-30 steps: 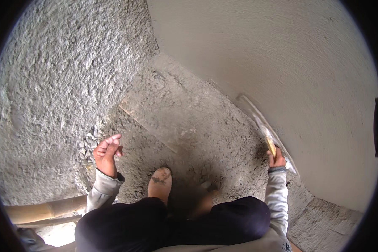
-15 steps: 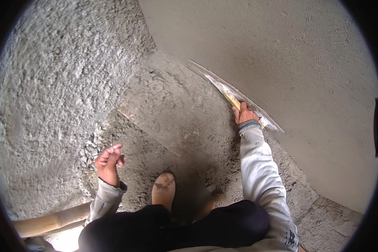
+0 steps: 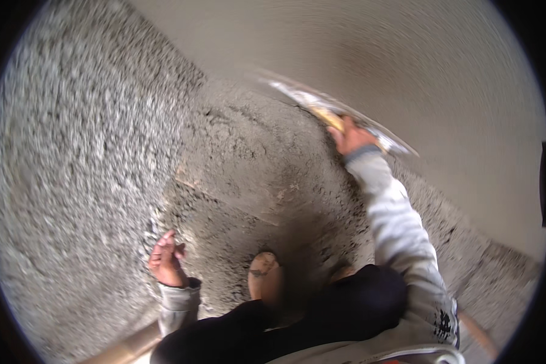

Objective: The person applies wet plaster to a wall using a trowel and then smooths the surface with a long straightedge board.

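right hand [image 3: 353, 138]: closed around the yellowish wooden handle [image 3: 329, 117] of a plastering trowel [image 3: 340, 115]; arm stretched far forward, grey sleeve [image 3: 400, 230] running back from the wrist.
trowel: long thin metal blade, motion-blurred. It extends to both sides of the grip, further out to the left of the fist than to the right. Blade lies along the edge where smooth plaster meets rough mortar.
smooth plaster [image 3: 406, 73]: pale, even surface on the far side of the grip, beyond the blade.
rough mortar [image 3: 255, 158]: dark, cracked, lumpy patch on the near side of the grip, between the fist and the person's body.
left hand [image 3: 165, 262]: empty, fingers loosely curled, palm half open, holding nothing. Held low and well apart from the trowel, hovering over the coarse surface; cannot tell if it touches it.
pebbly render [image 3: 73, 170]: coarse grey texture left of the left hand, filling that whole side.
foot [image 3: 264, 280]: bare or sandalled, cannot tell; planted on the dark mortar just right of the left hand, well below the trowel grip.
legs [image 3: 321, 309]: dark trousers, bent, at the lower edge.
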### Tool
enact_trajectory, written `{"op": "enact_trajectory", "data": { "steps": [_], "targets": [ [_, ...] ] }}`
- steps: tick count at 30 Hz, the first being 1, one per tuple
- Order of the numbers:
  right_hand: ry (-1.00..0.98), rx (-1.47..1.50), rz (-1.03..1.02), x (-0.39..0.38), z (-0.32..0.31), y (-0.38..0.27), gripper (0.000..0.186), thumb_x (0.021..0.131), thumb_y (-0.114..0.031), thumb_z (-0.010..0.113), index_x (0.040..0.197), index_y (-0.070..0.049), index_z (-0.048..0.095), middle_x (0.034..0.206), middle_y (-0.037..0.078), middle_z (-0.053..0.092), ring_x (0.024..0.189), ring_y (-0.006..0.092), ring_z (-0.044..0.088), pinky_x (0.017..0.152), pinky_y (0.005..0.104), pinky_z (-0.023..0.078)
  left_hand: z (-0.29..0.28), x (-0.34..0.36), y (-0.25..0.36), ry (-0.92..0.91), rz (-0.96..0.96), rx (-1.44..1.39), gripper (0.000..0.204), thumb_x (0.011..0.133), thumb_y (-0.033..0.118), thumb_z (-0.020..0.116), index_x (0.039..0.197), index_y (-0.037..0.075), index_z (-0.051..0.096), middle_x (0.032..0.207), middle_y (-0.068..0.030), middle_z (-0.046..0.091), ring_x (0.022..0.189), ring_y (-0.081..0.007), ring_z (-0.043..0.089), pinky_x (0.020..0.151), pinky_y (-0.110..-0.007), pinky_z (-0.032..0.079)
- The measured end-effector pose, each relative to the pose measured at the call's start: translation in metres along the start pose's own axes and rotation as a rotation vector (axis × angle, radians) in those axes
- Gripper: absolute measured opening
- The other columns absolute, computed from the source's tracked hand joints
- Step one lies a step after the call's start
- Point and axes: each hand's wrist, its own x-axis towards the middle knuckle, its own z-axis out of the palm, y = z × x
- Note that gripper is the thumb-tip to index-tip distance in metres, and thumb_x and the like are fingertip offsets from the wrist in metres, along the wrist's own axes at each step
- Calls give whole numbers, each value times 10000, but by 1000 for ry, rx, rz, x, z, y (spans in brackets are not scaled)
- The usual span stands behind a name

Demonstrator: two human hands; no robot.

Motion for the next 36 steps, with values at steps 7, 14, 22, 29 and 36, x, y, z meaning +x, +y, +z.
{"op": "enact_trajectory", "data": {
  "steps": [7, 14, 22, 29, 36],
  "targets": [
    [-142, -229, 188, -47, -10, 115, 536, 887, -522, 324, 1227, -118, 417, 924, 217, 626, 794, 326, 637, 766, 455, 486, -31, -3, 43, 27, 187, 194, 287, 813, 174, 593, 970, -66, 594, 554, 1, 486, 467, -63, 408, 469, -200, 359],
    [14, 81, 46, -22, 8, 73, 573, 871, -547, 343, 1228, -107, 429, 944, 198, 626, 848, 350, 615, 771, 449, 484, 23, 5, 29, -99, 55, -44, 249, 835, 174, 562, 958, -39, 600, 550, -5, 427, 500, -83, 389, 537, -272, 420],
    [-70, -143, 128, -83, 0, 209, 628, 863, -605, 262, 1273, -148, 396, 1163, 157, 548, 1046, 304, 550, 898, 414, 440, 13, -8, 51, -177, 205, 85, 246, 808, 178, 594, 953, -21, 607, 548, 28, 428, 468, -46, 356, 518, -234, 409],
    [271, -504, 125, -183, -72, 364, 568, 832, -605, 375, 1088, -125, 537, 658, 114, 644, 564, 269, 630, 554, 380, 512, -10, -5, 43, -2, 248, 195, 287, 828, 232, 558, 964, -10, 630, 659, 12, 498, 533, -63, 386, 477, -202, 316],
    [42, -171, 150, -67, 10, 175, 541, 850, -535, 395, 1208, -136, 464, 1034, 199, 603, 862, 347, 622, 780, 481, 472, 32, -10, 68, -173, 211, 31, 220, 824, 147, 598, 938, -40, 608, 562, 6, 480, 467, -72, 398, 524, -247, 424]
  ]
}}
